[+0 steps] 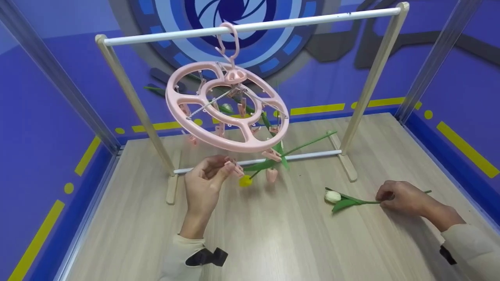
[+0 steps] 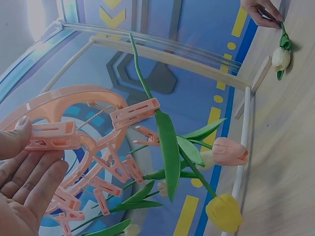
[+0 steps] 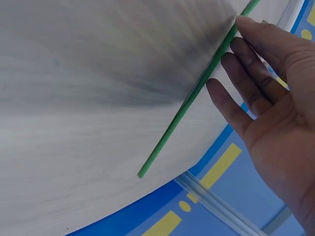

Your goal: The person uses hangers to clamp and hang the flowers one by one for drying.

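My left hand pinches a pink clothespin at the near rim of a pink round clip hanger. No stem shows in that clothespin. On the tabletop at the right, my right hand pinches the green stem of a white tulip, whose bloom points left. A yellow tulip hangs bloom down from another clothespin, beside the left hand. Behind it hangs a pink tulip. Further tulips hang at the hanger's far side, partly hidden by the ring.
The hanger hooks over the white top bar of a wooden stand. Several pink clothespins dangle under the ring. A lower white bar and the stand's feet cross the wooden tabletop. Blue printed walls enclose it.
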`<state>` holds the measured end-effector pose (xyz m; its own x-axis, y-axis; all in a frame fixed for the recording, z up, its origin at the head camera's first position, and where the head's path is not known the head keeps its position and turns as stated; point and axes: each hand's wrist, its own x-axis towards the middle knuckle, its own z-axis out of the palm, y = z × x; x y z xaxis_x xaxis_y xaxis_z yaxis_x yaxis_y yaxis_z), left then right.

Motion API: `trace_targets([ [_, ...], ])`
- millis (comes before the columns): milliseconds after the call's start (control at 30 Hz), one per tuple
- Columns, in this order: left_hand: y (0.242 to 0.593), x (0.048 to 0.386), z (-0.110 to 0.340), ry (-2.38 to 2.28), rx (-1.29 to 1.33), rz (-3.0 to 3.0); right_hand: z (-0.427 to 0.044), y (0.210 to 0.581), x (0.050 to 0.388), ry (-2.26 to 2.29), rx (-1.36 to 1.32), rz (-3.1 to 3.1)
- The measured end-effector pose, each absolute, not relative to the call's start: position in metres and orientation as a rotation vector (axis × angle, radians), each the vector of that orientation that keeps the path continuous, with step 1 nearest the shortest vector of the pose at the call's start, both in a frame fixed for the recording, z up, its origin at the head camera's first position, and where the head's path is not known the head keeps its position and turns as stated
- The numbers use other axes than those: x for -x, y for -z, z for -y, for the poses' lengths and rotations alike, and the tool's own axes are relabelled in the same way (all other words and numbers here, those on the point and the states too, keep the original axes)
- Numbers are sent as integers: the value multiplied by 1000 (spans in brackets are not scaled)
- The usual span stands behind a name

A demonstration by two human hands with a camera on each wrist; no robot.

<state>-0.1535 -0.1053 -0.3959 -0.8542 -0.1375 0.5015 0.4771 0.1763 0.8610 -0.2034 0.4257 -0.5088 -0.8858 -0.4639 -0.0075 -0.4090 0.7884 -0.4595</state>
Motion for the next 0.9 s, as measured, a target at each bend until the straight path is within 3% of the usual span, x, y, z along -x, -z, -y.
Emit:
trace_targets([
  [533, 396, 155, 105, 1738, 319, 1976, -428, 511, 200, 686, 744, -2885],
  [900, 397, 155, 105, 1737, 308, 1981, -412, 491, 196, 880, 659, -2902],
])
